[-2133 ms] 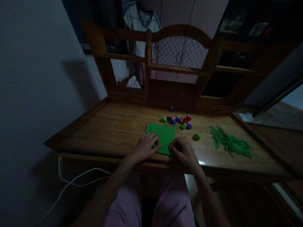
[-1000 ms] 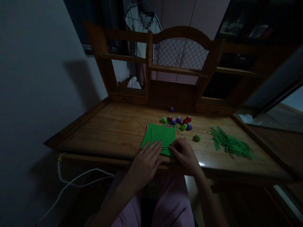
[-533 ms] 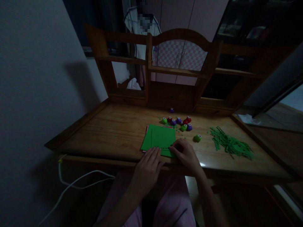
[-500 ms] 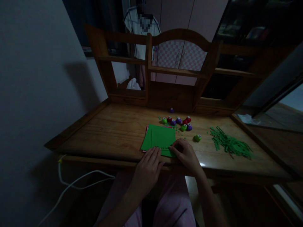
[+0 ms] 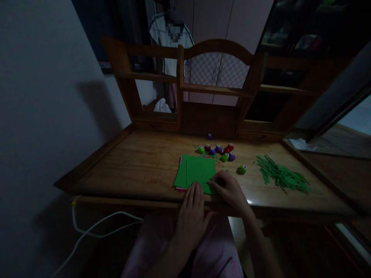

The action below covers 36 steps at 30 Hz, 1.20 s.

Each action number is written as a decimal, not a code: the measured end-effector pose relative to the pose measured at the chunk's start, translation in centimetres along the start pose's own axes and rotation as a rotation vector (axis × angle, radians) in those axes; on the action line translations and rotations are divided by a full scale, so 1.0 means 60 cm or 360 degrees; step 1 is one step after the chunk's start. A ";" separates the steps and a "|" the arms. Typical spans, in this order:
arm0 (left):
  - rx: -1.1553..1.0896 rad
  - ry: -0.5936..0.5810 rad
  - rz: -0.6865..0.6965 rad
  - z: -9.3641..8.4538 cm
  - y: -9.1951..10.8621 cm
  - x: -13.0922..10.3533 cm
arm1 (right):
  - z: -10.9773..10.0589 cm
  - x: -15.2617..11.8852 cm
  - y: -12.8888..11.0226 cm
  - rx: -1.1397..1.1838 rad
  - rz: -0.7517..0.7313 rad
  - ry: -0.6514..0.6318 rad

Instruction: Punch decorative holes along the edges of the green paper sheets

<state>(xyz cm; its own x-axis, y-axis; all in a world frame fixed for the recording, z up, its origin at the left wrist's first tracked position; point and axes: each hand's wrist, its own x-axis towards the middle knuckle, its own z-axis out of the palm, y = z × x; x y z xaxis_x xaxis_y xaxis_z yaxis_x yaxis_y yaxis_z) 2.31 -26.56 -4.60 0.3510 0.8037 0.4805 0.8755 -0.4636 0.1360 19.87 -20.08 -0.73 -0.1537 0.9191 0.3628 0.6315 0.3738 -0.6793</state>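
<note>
A stack of green paper sheets [image 5: 199, 168] lies near the desk's front edge, with pink and red sheets showing beneath at its borders. My left hand [image 5: 193, 210] lies flat, fingertips on the lower edge of the stack, thumb spread to the right. At the stack's lower right, my right hand [image 5: 227, 187] pinches the edge of the green paper between thumb and index finger. Small holes run along that edge, partly hidden by my fingers. Behind the stack sit several small craft punches in red, purple and green, among them a green punch [image 5: 242, 169] nearer my right hand.
A heap of green punched paper strips [image 5: 282, 177] lies on the right of the wooden desk [image 5: 124, 166]. Tiny green bits are scattered around the punches. A wooden shelf unit [image 5: 214, 91] rises at the back. A white cable [image 5: 101, 231] hangs at the lower left.
My left hand has shifted right and down along the paper's lower edge, and its thumb has spread away. My right hand remains at the lower right corner, pinching the edge.
</note>
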 end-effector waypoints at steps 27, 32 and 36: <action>0.0014 -0.0124 0.0249 -0.014 -0.005 0.036 | -0.034 -0.013 0.025 0.0917 0.0551 0.0420; -0.0022 -0.0110 0.0226 -0.017 0.001 0.036 | -0.028 -0.011 0.023 0.0770 0.0414 0.0306; -0.0056 -0.0116 0.0174 -0.018 0.005 0.037 | -0.022 -0.009 0.021 0.0677 0.0293 0.0214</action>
<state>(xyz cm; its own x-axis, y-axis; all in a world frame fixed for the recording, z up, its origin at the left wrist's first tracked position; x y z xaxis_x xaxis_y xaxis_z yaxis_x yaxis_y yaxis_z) 2.98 -25.33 -2.54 0.4678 0.7721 0.4301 0.8190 -0.5617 0.1174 21.74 -20.29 -0.96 0.0485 0.9610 0.2724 0.2677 0.2502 -0.9305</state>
